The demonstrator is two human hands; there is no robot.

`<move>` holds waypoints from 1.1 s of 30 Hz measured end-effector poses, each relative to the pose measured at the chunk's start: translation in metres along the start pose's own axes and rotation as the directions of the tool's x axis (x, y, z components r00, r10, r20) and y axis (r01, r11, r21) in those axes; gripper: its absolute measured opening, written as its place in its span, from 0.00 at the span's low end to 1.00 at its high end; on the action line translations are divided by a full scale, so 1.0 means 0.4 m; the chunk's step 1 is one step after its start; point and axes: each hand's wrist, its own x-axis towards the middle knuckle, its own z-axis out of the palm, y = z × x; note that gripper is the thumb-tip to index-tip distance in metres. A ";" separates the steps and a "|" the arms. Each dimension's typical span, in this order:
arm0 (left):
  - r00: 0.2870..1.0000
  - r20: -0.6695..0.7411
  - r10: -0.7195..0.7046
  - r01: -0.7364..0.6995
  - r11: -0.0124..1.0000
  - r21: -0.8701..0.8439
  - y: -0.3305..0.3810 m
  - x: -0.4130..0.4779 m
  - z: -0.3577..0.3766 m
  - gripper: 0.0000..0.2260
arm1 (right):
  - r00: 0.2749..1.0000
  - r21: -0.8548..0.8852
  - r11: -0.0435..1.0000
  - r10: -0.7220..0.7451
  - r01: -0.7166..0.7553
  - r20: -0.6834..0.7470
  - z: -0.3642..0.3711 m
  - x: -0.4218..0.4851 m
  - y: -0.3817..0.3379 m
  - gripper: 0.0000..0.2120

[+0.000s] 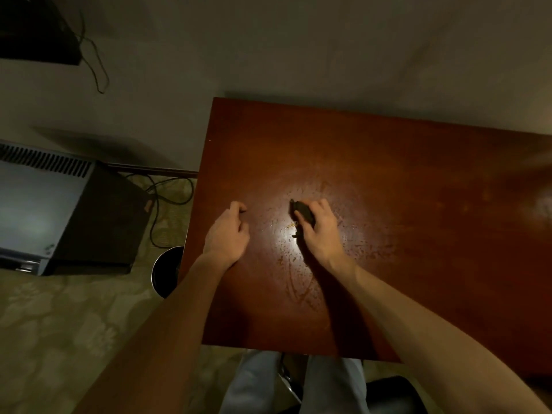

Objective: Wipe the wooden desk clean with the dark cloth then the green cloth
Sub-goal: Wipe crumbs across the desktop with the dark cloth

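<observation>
Pressure seems the aim: right hand (pixel 322 231) grips the bunched dark cloth (pixel 304 215) against the wooden desk (pixel 418 189), left of centre; left hand (pixel 228 234), loosely curled and empty, rests near the left edge, likely bracing.

This looks like a private room in a home or a hotel, dimly lit, not a workplace. Both hands lie on a polished reddish wooden desk (pixel 403 204) set against a plain pale wall (pixel 298 49), and left of the left hand (pixel 228 234) a patterned carpet (pixel 59 318) covers the floor. On that carpet stand a boxy vented appliance (pixel 44 204) with loose cables (pixel 167 192) and, nearer the left hand, a small round bin (pixel 165 271) beside the desk's edge.
</observation>
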 end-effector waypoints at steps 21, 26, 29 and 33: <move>0.998 -0.037 0.043 -0.040 0.997 0.073 -0.004 0.004 0.026 0.11 | 0.707 -0.418 0.582 -0.466 0.698 0.532 -0.027 0.009 0.058 0.43; 0.998 -0.015 0.069 -0.065 0.983 0.172 0.009 0.012 0.024 0.07 | 0.490 -0.451 0.215 -0.541 0.866 0.683 -0.040 0.085 0.087 0.43; 0.998 -0.016 0.066 -0.062 0.976 0.207 0.012 0.018 0.025 0.05 | 0.452 -0.435 0.184 -0.594 0.881 0.665 -0.016 0.099 0.089 0.33; 0.998 -0.015 0.065 -0.060 0.971 0.233 0.006 0.025 0.022 0.02 | 0.495 -0.418 0.276 -0.598 0.866 0.631 0.009 0.091 0.077 0.21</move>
